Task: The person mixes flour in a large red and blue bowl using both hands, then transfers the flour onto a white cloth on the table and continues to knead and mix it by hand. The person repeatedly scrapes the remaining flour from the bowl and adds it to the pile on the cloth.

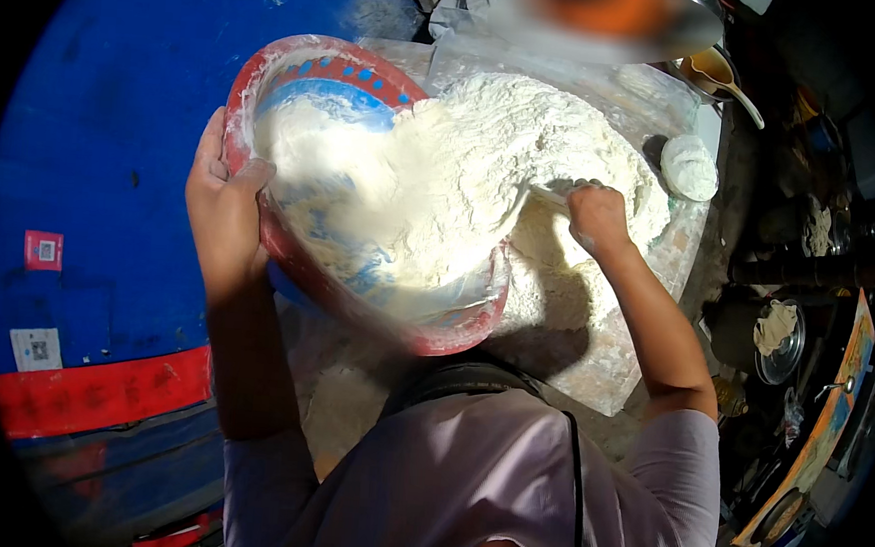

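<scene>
My left hand (228, 200) grips the rim of a red and blue basin (448, 344), thumb over the inner edge. The basin is tilted, its mouth facing right. A large mass of pale, wet-looking dough (521, 136) stretches out of it onto a plastic-covered worktop (672, 250). More dough (550, 280) lies below, partly in shadow. Closed around a pale, flat scraper-like tool (551, 196), my right hand (599, 214) is at the dough's near edge. Most of that tool is hidden by the hand and dough. Floury residue coats the basin's inside.
A small pale lump (689, 168), perhaps wrapped dough, sits at the worktop's right edge. Beyond it a yellowish ladle (716, 72) rests in a dark vessel. A blue panel (115, 141) bounds the left side. At right stands a pot with a glass lid (782, 355).
</scene>
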Demonstrator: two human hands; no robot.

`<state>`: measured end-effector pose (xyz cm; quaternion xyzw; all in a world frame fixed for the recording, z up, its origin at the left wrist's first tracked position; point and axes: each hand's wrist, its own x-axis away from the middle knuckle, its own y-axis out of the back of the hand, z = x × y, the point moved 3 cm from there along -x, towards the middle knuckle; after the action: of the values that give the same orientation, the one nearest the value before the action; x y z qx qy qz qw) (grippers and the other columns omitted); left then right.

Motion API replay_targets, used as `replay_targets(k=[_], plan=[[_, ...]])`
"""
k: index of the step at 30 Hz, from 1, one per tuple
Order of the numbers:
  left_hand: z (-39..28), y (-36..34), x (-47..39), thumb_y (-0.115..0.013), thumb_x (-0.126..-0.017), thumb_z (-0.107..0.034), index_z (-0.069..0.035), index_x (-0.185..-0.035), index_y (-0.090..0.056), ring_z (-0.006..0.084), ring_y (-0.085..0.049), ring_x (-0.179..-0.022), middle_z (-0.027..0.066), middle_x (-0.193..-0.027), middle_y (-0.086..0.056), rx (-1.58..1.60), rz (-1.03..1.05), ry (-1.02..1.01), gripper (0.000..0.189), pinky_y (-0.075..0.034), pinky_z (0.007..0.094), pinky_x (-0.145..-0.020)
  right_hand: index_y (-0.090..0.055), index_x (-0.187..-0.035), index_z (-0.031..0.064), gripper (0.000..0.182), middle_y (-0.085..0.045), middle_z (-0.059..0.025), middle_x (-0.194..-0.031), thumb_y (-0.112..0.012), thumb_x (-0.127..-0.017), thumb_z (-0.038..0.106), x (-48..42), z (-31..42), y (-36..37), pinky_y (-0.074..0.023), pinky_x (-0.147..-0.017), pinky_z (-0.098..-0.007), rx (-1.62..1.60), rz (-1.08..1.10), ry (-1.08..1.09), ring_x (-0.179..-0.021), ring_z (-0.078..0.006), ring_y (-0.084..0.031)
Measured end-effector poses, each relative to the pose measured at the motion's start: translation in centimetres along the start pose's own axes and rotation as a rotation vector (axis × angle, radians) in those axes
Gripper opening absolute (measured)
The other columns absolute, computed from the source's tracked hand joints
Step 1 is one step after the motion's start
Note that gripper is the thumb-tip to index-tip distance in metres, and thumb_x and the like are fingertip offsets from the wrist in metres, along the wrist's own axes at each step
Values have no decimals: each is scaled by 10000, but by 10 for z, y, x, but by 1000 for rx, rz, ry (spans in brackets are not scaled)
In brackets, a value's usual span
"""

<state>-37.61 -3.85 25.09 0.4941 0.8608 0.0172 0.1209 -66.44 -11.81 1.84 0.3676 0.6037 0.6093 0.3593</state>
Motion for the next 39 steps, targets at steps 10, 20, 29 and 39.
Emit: replay_targets(k=[10, 20, 29, 39], plan=[[21, 29, -8, -437, -633, 49, 88, -1239, -318, 266, -492, -1035, 186, -1132, -481, -16, 51, -122, 619, -368, 317, -908, -641, -748, 106, 126, -617, -91, -749, -528, -691, 99, 3, 191, -11, -456, -568, -387, -336, 251, 821, -690, -252, -599], [12, 32, 1, -459, -608, 2, 105, -1232, -316, 286, -467, -1069, 203, -1135, -473, 87, 119, -123, 648, -353, 322, -931, -604, -760, 30, 154, -583, -124, -729, -522, -686, 138, -41, 215, -64, -443, -486, -323, -175, -279, 450, -678, -235, -579], [-21, -1, -3, -427, -626, 39, 89, -1267, -273, 262, -484, -1076, 223, -1203, -434, -74, 37, -15, 661, -383, 299, -912, -595, -764, 93, 104, -592, -74, -740, -531, -690, 129, -28, 100, -31, -470, -495, -288, -98, -23, 124, -649, -175, -596], [-19, -45, -44, -505, -704, 37, 89, -1252, -306, 239, -521, -991, 194, -1158, -486, -109, 123, -90, 585, -408, 285, -842, -600, -695, 53, 117, -580, -152, -659, -558, -662, 157, -34, -2, -14, -458, -589, -410, -369, -207, -100, -645, -316, -578]])
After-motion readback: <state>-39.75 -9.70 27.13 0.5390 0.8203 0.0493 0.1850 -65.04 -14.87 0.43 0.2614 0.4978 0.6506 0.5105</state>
